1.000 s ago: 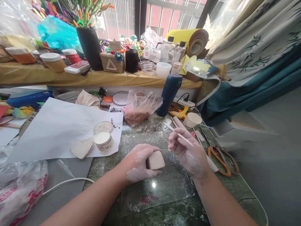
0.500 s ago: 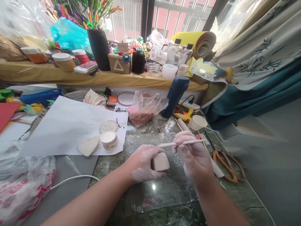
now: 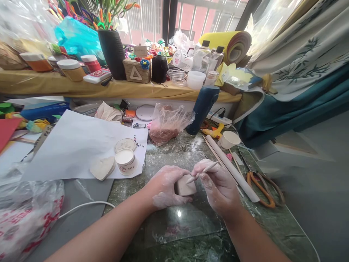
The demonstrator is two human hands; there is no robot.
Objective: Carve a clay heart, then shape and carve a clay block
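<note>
My left hand [image 3: 169, 185], dusted with white, is wrapped round a pale block of clay [image 3: 185, 188] from its left side. The block has rounded edges and a flat top, over a clear sheet [image 3: 201, 218]. My right hand [image 3: 219, 185] pinches a thin whitish modelling tool [image 3: 205, 171] between thumb and fingers. The tool slants down to the left, its tip at the block's top; whether it presses in, I cannot tell. Left of my hands, a small white tub [image 3: 125, 161] and a flat pale clay piece [image 3: 103, 168] rest on white paper [image 3: 79, 145].
Right of my hands lie a rolling rod [image 3: 231, 167] and orange-handled scissors [image 3: 261, 189], with a paper cup [image 3: 229, 139] behind. A dark blue bottle [image 3: 203, 109] and a plastic bag of brown clay [image 3: 166, 127] stand at the back. A white cable [image 3: 84, 205] crosses the left side.
My right hand has moved left and turned the tool, bringing its tip from above the block down to its top. My left hand keeps its grip on the block.
</note>
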